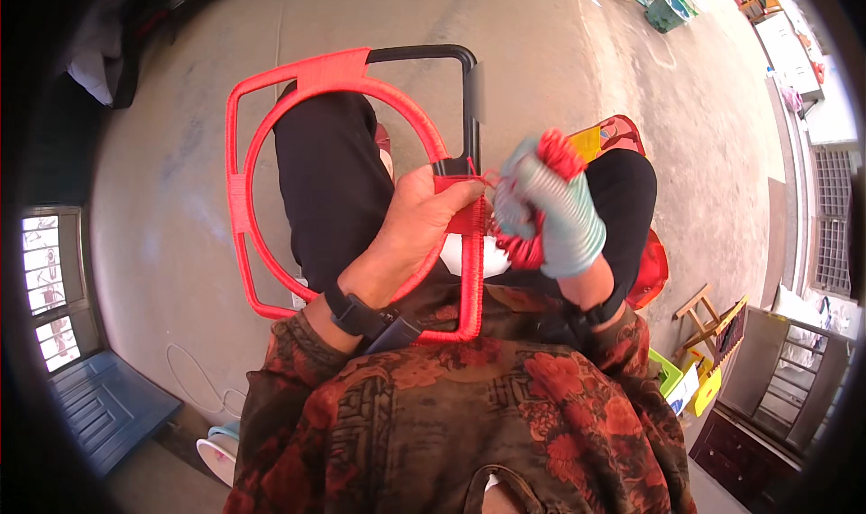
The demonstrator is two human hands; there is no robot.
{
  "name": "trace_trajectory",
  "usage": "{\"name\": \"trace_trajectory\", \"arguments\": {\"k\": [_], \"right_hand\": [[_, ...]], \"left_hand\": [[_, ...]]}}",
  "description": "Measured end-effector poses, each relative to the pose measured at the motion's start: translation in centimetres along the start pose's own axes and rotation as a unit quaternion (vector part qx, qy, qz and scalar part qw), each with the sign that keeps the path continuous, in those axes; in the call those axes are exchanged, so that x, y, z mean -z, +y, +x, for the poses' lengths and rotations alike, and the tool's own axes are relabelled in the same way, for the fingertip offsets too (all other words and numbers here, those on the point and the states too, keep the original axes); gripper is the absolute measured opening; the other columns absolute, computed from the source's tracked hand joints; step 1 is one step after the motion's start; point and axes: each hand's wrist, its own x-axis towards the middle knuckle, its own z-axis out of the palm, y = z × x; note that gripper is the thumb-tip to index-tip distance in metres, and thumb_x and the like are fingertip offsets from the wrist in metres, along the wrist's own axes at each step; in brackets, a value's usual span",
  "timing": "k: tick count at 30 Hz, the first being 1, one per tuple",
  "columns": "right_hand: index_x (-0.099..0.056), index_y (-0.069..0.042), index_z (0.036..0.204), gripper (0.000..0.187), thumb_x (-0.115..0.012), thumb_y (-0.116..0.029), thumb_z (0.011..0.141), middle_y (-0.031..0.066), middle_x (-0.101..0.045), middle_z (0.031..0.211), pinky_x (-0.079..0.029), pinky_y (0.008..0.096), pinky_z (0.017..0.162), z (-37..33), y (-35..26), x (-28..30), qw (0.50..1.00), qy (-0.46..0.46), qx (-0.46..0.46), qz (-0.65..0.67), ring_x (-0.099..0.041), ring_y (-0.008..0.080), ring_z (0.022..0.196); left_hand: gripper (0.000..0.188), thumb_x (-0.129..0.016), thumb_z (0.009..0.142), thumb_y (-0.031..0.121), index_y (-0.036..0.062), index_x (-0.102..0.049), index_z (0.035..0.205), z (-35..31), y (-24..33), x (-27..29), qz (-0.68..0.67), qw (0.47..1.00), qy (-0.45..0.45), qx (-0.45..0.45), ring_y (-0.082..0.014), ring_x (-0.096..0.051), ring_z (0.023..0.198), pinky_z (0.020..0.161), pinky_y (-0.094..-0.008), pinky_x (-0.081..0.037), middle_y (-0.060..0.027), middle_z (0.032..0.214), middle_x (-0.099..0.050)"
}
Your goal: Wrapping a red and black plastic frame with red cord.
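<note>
A rectangular frame (332, 70) with a ring inside it rests over my lap and left thigh. Red cord is wound tightly around most of it, while the far right corner (467, 63) shows bare black. My bare left hand (410, 216) grips the frame's right side where the ring meets it, thumb pressed on the red winding. Just right of it, my right hand (568, 221), in a pale blue-green ribbed glove, is closed around a bundle of red cord (561, 156). Motion blurs its fingers. A strand seems to run between the bundle and the frame.
Beyond my right knee lies a red and yellow item (618, 135); another red object (651, 270) is beside that leg. Buckets (666, 13) stand far right. A small wooden stool (699, 311) and a dark cabinet (744, 460) are at right. A blue panel (113, 406) is at left.
</note>
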Motion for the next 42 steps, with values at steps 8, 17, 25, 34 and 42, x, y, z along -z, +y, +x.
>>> {"name": "trace_trajectory", "arguments": {"k": [8,17,25,34,42], "right_hand": [[-0.054,-0.004,0.083,0.02,-0.059,-0.023,0.089,0.0064,-0.058,0.065,-0.046,0.0254,0.048,-0.7,0.4,2.7,0.99,0.121,0.062,-0.047,-0.057,0.0143,0.052],[-0.044,-0.002,0.13,0.055,-0.061,-0.036,0.09,0.0162,-0.063,0.097,-0.054,0.0321,0.057,-1.9,1.3,15.6,0.942,0.323,0.053,0.081,-0.062,0.0202,0.066],[-0.05,-0.005,0.121,0.045,-0.058,-0.038,0.093,0.0031,-0.055,0.082,-0.048,0.0308,0.057,-9.5,-0.7,28.8,0.893,0.331,0.197,0.235,-0.053,0.0141,0.065],[-0.053,-0.004,0.113,0.038,-0.06,-0.035,0.091,0.0055,-0.061,0.085,-0.049,0.0314,0.065,-11.4,0.6,32.4,0.824,0.467,0.226,0.229,-0.059,0.0176,0.071],[-0.061,-0.013,0.12,0.036,-0.061,-0.025,0.086,0.0094,-0.064,0.111,-0.046,0.0326,0.091,-5.8,-1.0,10.4,0.91,-0.099,-0.065,-0.398,-0.059,0.0236,0.105]], "left_hand": [[0.018,-0.062,0.091,0.017,-0.0002,-0.057,0.094,-0.7,0.5,-0.2,-0.03,0.999,-0.013,0.018,-0.0176,-0.066,0.069,0.063,-0.0295,-0.055,-0.0088,0.08,-0.065],[0.019,-0.059,0.09,0.021,0.0022,-0.059,0.087,0.2,1.8,-0.2,-0.007,0.998,0.028,0.058,-0.0177,-0.064,0.06,0.057,-0.0283,-0.053,-0.0092,0.072,-0.065],[0.012,-0.056,0.09,0.015,0.0026,-0.055,0.088,0.0,1.5,-1.3,0.005,0.999,0.035,0.03,-0.0186,-0.061,0.058,0.052,-0.0295,-0.051,-0.0087,0.07,-0.061],[0.014,-0.058,0.089,0.013,0.0,-0.056,0.093,-1.0,0.4,-1.1,0.052,0.998,0.017,0.034,-0.0215,-0.065,0.059,0.057,-0.0338,-0.056,-0.0117,0.071,-0.064],[0.035,-0.043,0.1,0.031,-0.0015,-0.055,0.101,-0.4,-1.2,-0.2,-0.07,0.996,0.055,-0.03,-0.0229,-0.066,0.083,0.077,-0.0362,-0.054,-0.0155,0.092,-0.066]]}}
